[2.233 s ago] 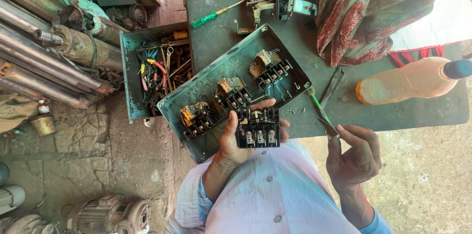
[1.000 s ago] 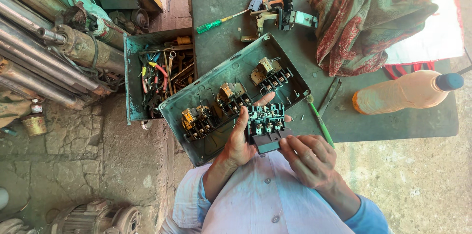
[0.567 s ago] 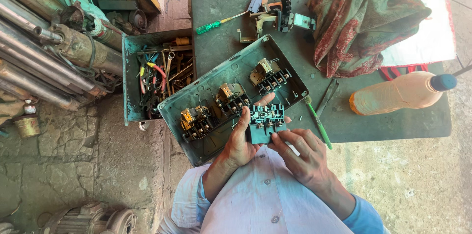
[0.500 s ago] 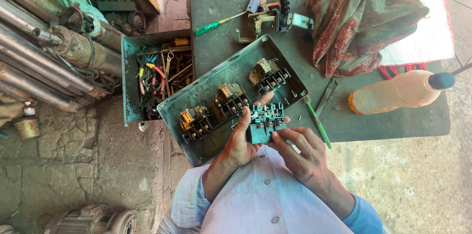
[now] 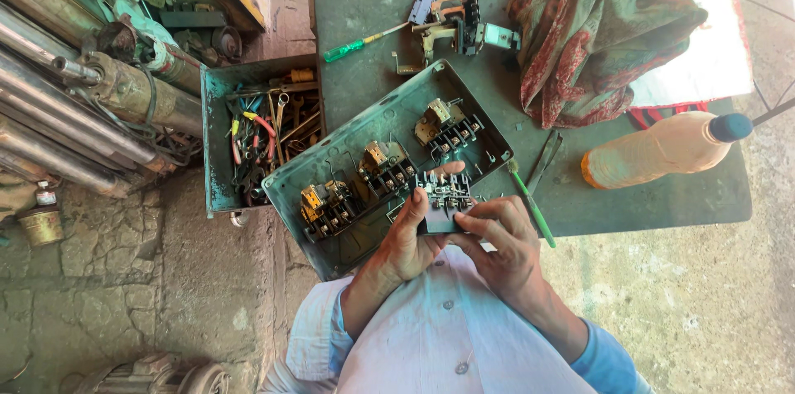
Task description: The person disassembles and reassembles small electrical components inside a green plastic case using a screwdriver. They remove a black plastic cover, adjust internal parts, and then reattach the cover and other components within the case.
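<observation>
A black electrical contactor block (image 5: 443, 195) with screw terminals is gripped from the left by my left hand (image 5: 410, 236). My right hand (image 5: 501, 241) holds the same block from the right, fingers curled over its lower edge. Both hands hover at the near edge of an open green metal enclosure (image 5: 335, 249). Inside it sit three similar contactors: one at the left (image 5: 325, 205), one in the middle (image 5: 385, 169), one at the right (image 5: 447, 125).
A green-handled screwdriver (image 5: 530, 203) lies beside my right hand on the green table (image 5: 662, 203). Another green-handled screwdriver (image 5: 364, 42) and a dismantled part (image 5: 451, 21) lie farther back. An open toolbox (image 5: 217, 149), patterned cloth (image 5: 596, 29), orange bottle (image 5: 654, 149) and pipes (image 5: 50, 104) surround.
My right hand put down the green screwdriver and came over to grip the contactor block. The block has been turned in my hands.
</observation>
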